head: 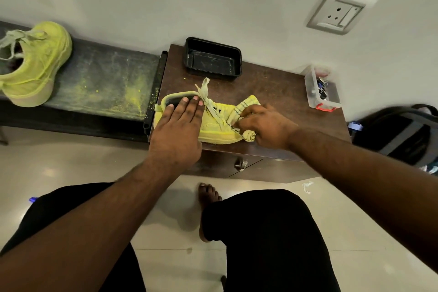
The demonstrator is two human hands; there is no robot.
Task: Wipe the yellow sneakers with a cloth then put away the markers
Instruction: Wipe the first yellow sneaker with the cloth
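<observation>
Showing, largest to smallest: dark bench (99, 78) running along the wall at left, dusted w/ yellow powder, and a brown cabinet (272, 92) adjoining it at right.

Second yellow sneaker (35, 64) is sitting on the bench's far left end, well apart from the work area.

First yellow sneaker (213, 123) is lying on the cabinet top near its front edge, toe pointing right, laces loose.

Left hand (176, 130) is resting flat over the heel and collar of this sneaker, fingers (187, 109) straight and close together, pressing it down.

Right hand (265, 125) is gripping a bunched yellow cloth (246, 106) against the toe; its fingers are curled round the fabric, one rolled end sticking out below the hand.

Black tray (213, 59) is standing behind the sneaker, by the wall.

Clear plastic box (322, 87) w/ red clip is sitting at the cabinet's right edge, holding small dark items; cannot tell what they are.

Wall socket (341, 9) is showing upper right.
</observation>
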